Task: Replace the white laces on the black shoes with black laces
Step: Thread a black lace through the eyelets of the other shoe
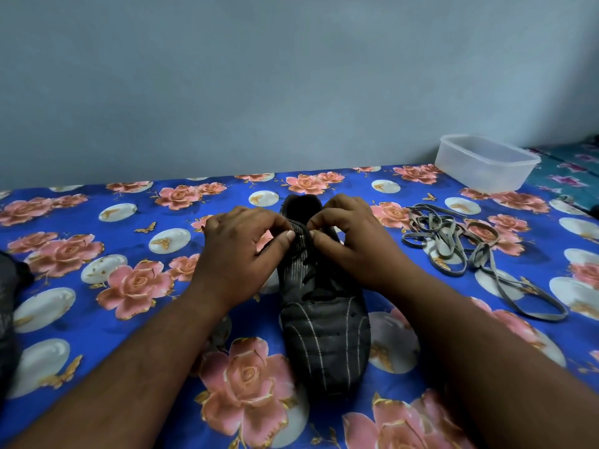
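Observation:
A black shoe (324,332) with thin pale stripes lies on the flowered cloth, toe toward me. A black lace (308,273) runs through its eyelets. My left hand (240,251) and my right hand (353,241) meet over the top of the tongue, each pinching the black lace between thumb and forefinger. To the right of the shoe lies a loose tangle of greyish white laces (453,244). A dark object (8,306) at the left edge is mostly cut off; I cannot tell what it is.
A clear plastic tub (486,163) stands at the back right against the pale wall. The blue cloth with pink roses (136,280) covers the whole surface. A teal patterned cloth (570,176) lies beyond the tub.

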Available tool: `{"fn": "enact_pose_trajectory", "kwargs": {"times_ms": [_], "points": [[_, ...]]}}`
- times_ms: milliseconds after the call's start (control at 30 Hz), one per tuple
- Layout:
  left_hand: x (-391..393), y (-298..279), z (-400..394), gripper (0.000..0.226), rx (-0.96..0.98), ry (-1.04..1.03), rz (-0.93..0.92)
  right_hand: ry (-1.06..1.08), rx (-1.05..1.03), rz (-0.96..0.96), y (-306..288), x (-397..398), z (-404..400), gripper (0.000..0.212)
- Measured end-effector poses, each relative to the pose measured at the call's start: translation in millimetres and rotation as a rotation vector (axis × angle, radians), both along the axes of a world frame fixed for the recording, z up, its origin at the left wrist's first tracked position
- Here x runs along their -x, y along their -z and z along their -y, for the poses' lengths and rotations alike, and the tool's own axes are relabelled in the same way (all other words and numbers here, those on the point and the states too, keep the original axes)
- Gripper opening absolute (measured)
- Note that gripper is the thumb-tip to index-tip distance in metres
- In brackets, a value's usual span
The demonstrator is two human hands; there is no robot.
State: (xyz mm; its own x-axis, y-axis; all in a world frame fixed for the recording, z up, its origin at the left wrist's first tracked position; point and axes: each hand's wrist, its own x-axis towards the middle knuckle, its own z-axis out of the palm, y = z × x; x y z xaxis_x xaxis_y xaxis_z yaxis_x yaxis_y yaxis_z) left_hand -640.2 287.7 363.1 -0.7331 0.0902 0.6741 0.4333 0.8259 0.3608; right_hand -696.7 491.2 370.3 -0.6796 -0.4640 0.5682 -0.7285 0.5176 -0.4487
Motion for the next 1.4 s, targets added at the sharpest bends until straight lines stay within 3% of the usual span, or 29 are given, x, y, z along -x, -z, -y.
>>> {"fn": "enact_pose_trajectory", "kwargs": {"times_ms": [67,167,333,467,600,667,733,833,1067,1233,1400], "points": [[2,1,0,0.015,-0.021,0.057,0.030,-0.034,0.009,0.087,2,2,-1,0.026],[2,-1,2,0.018,-0.022,0.121,0.020,-0.062,0.008,0.060,4,4,-4,0.017],[4,-4,7,0.016,0.065,0.073,-0.105,-0.085,0.018,-0.008,2,9,-9,0.023],[0,-7,1,0.019,0.079,0.019,-0.087,-0.043,0.041,0.014,1,5,-4,0.017],[1,-6,-8,0.020,-0.222,0.041,0.209,-0.030,0.058,0.221,-1,1,3,0.004],[0,-9,-13,0.017,-0.401,0.093,0.364,-0.034,0.080,0.311,-3,0,5,0.020],[-1,-12,-17,0.019,-0.523,0.101,0.447,-0.042,0.095,0.365,-6,0,6,0.023],[-2,-15,-19,0.021,-0.616,0.102,0.508,-0.079,0.130,0.422,-4,4,7,0.008],[1,-12,-16,0.027,-0.612,0.119,0.515,-0.120,0.046,0.386,-5,6,2,0.024],[4,-6,4,0.030,-0.588,0.124,0.518,-0.145,0.061,0.366,1,6,-8,0.008],[3,-4,22,0.020,-0.567,0.123,0.492,-0.213,0.065,0.413,4,5,-20,0.021]]}}
